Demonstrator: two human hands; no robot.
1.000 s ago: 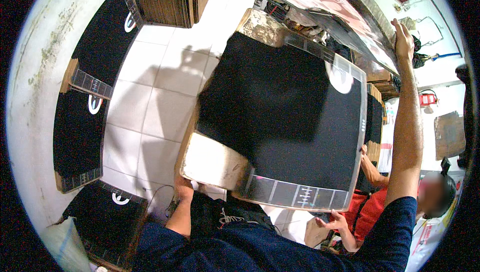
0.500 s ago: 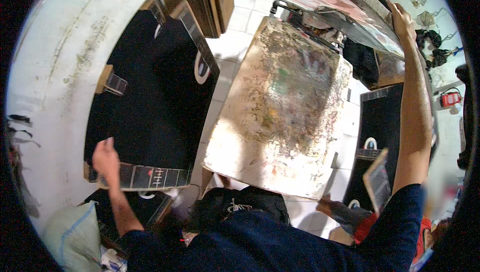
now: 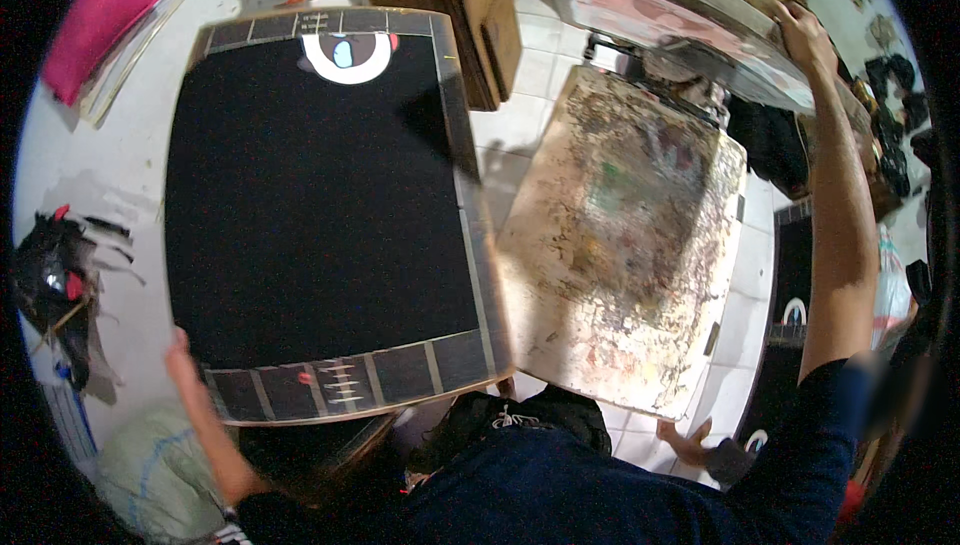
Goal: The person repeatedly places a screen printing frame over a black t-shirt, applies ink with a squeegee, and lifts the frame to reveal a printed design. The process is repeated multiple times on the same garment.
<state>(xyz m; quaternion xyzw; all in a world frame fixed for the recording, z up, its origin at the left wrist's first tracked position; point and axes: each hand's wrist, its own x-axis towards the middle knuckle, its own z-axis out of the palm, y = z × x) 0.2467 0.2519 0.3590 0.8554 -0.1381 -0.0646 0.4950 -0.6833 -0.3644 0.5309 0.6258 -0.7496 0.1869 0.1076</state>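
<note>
On the left lies a large flat panel (image 3: 320,195) with a black face, a dark squared border and wooden edges. A printed eye motif (image 3: 345,57) shows at its far end. My left hand (image 3: 182,360) is at the panel's near left edge; it is blurred and its fingers are partly hidden. To the far right, my raised right hand (image 3: 803,37) has its fingers curled over the top of a wooden-edged frame (image 3: 690,5), tilted up, with a pink and white patterned face. Between them stands a paint-stained, crusted work board (image 3: 640,245).
Brown boxes or boards (image 3: 490,35) stand beyond the panel. A magenta cushion (image 3: 105,20) is at far left, a pale sack (image 3: 150,465) at near left. More black panels (image 3: 790,295) lie at right, near someone's bare foot (image 3: 690,440).
The black panel at left now looks larger and flatter, and the raised pieces at its edges no longer show. My left hand is lower, at its edge. My right hand stays on the frame.
</note>
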